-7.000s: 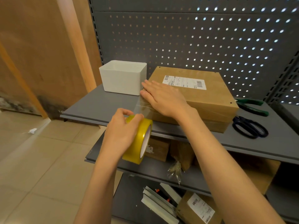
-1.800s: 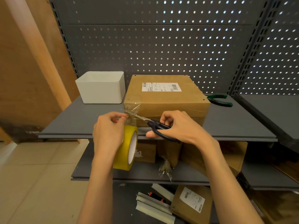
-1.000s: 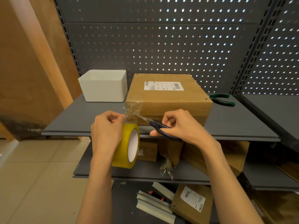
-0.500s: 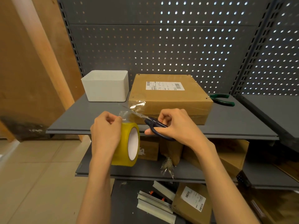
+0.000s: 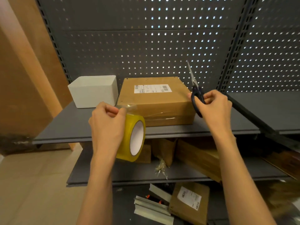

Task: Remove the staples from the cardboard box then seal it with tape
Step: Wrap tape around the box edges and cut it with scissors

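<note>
scissors (image 5: 195, 93) now above grey shelf (image 5: 211, 127)

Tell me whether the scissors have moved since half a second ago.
Yes. The scissors, in the right hand, swung from the box's front left corner, by the tape, up to its right edge, blades pointing upward.

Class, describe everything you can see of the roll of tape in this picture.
The roll of tape is wide and yellow, with a white inner core facing the camera's right. It stands on edge in the air, gripped from the left and top by the left hand, in front of the grey shelf edge. Its clear free end is pinched at the fingertips, close to the cardboard box corner.
</note>
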`<state>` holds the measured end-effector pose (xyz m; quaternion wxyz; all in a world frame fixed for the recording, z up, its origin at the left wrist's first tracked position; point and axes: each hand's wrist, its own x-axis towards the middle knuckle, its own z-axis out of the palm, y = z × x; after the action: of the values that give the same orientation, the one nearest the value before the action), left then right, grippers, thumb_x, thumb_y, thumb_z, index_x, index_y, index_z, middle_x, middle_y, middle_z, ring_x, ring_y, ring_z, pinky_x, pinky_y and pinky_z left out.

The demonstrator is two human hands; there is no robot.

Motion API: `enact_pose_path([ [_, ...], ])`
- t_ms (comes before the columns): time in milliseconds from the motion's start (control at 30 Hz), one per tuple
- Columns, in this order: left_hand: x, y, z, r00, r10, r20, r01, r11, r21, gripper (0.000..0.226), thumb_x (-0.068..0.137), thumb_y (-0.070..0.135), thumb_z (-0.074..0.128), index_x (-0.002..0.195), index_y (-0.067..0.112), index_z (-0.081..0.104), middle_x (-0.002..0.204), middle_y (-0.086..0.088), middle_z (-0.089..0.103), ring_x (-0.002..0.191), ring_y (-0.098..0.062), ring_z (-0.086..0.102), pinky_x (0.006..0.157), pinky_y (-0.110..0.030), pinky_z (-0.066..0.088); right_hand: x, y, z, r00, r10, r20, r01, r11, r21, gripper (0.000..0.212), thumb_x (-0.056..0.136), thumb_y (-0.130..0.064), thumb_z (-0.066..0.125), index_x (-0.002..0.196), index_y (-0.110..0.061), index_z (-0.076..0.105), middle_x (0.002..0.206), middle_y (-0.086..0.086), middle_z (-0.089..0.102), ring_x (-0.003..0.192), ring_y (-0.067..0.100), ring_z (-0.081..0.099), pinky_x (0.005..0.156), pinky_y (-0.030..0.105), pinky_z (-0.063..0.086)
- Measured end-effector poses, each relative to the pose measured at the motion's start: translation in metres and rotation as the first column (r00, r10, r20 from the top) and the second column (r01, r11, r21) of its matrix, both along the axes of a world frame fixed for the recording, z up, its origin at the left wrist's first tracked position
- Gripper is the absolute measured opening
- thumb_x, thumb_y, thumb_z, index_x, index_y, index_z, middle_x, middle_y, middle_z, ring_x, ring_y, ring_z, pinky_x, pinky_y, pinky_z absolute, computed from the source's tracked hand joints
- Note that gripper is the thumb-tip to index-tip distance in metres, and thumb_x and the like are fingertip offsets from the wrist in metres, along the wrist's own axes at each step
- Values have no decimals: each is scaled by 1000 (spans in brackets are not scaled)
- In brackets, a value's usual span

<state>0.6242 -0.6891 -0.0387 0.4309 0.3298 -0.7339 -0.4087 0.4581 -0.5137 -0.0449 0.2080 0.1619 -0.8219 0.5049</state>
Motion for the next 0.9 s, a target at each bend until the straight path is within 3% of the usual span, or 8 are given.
enact_pose_path([
  [100, -12, 13, 2, 998, -53, -26, 52, 998, -40, 19, 81, 19, 62, 65, 22, 52, 64, 7, 52, 59, -5, 48, 48, -10, 35, -14, 20, -6, 995, -87, 45, 81, 990, 118, 25, 81, -36, 68, 83, -12, 60, 74, 4, 63, 80, 25, 62, 67, 36, 47],
  [200, -23, 22, 2, 995, -92, -39, 89, 994, -63, 22, 80, 18, 64, 63, 23, 52, 63, 8, 53, 59, -4, 48, 48, -1, 35, -21, 35, -15, 987, -158, 43, 138, 946, 294, 26, 81, -31, 70, 85, -5, 66, 78, 11, 65, 82, 29, 61, 67, 39, 49],
  [367, -35, 31, -3, 991, -130, -19, 129, 990, -55, 19, 81, 20, 64, 64, 21, 55, 67, 7, 56, 64, -5, 50, 54, -15, 35, -27, 41, -29, 950, -278, 140, 175, 850, 497, 38, 78, -33, 74, 96, 0, 65, 90, 18, 66, 84, 33, 62, 69, 42, 53],
  [633, -45, 36, -11, 990, -142, 9, 142, 990, -21, 16, 82, 22, 65, 68, 20, 57, 67, 5, 56, 64, -5, 51, 54, -17, 36, -32, 32, -39, 938, -276, 208, 115, 816, 566, 36, 79, -29, 73, 103, -3, 63, 94, 15, 66, 84, 29, 63, 63, 33, 47],
  [767, -46, 35, -13, 993, -119, 14, 119, 993, -7, 17, 82, 21, 65, 67, 21, 57, 66, 5, 56, 63, -6, 51, 54, -16, 34, -37, 27, -42, 939, -230, 257, 50, 828, 559, 30, 88, -31, 62, 100, -3, 65, 84, 11, 63, 74, 23, 58, 56, 28, 41],
  [833, -45, 35, -13, 994, -110, 8, 110, 994, 0, 17, 82, 20, 64, 66, 21, 56, 67, 5, 56, 64, -6, 51, 54, -17, 35, -37, 26, -42, 957, -189, 221, 34, 827, 561, 30, 92, -29, 56, 104, -2, 66, 90, 12, 63, 80, 23, 58, 60, 29, 42],
  [900, -44, 34, -13, 995, -103, 6, 103, 995, 2, 18, 81, 19, 64, 66, 21, 56, 66, 6, 56, 63, -6, 51, 53, -17, 35, -34, 26, -40, 984, -138, 113, 63, 864, 500, 29, 94, -23, 53, 114, -4, 63, 108, 14, 64, 97, 25, 59, 74, 33, 48],
])
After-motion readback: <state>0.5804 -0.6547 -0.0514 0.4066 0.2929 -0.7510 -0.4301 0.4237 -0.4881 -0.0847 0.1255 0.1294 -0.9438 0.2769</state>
